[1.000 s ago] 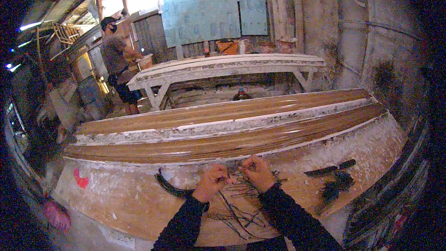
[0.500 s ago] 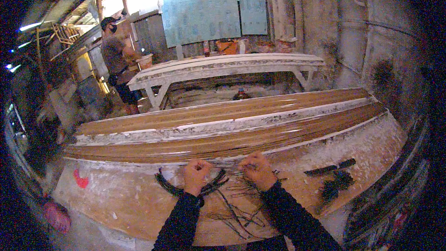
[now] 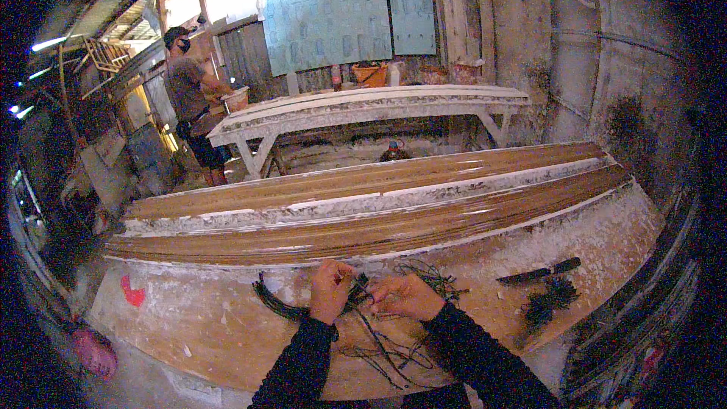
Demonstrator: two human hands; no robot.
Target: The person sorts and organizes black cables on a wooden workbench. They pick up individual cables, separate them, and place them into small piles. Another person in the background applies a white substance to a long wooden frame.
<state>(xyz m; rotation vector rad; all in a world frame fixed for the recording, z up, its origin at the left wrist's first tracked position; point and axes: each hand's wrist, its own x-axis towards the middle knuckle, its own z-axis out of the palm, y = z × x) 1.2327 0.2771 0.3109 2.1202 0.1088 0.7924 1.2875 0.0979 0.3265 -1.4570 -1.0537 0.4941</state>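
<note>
My left hand [image 3: 330,291] and my right hand [image 3: 406,297] meet over the near edge of a plaster-crusted workbench [image 3: 227,333]. Both pinch a thin black wire [image 3: 362,293] between the fingertips. A curved bundle of black wires [image 3: 276,304] lies just left of my left hand, partly under it. More loose black wires [image 3: 390,344] sprawl on the bench below my hands and behind my right hand [image 3: 432,276]. Both forearms wear dark sleeves.
Long brown moulds [image 3: 363,216] with white plaster ridges lie across the bench beyond my hands. A dark knife [image 3: 539,272] and a tangle of black wire [image 3: 547,301] lie to the right. A red scrap [image 3: 132,293] sits left. A person [image 3: 189,98] stands by a white trestle table [image 3: 363,106] behind.
My left hand swung out to the bundle on the left, then came back to meet my right hand. My right hand stayed almost in place.
</note>
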